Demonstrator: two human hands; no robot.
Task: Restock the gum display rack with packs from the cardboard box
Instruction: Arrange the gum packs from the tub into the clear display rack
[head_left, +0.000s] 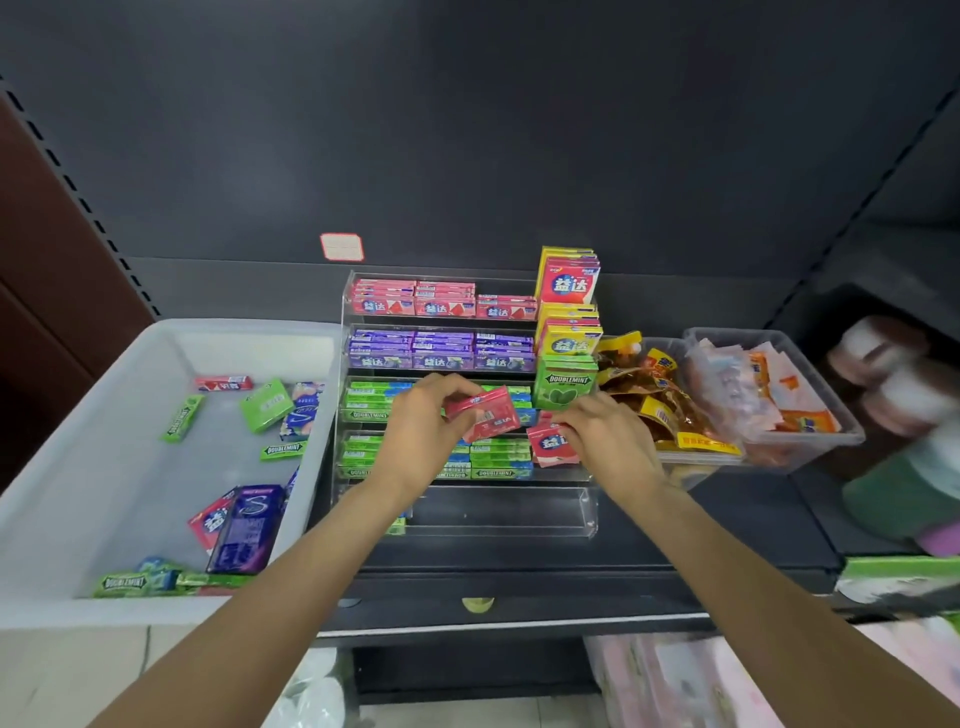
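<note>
Both forearms reach up from the lower edge toward the clear gum rack (467, 512) on the dark shelf (701, 535). Left hand (421, 423) pinches a red gum pack (483, 414), tilted, in front of the green row. Right hand (605, 434) curls its fingers on another red pack (551, 444) at the rack's right end. Loose packs lie in the white tub (67, 441) just left of the rack; 2 clear snack bins (810, 447) stand to its right.
</note>
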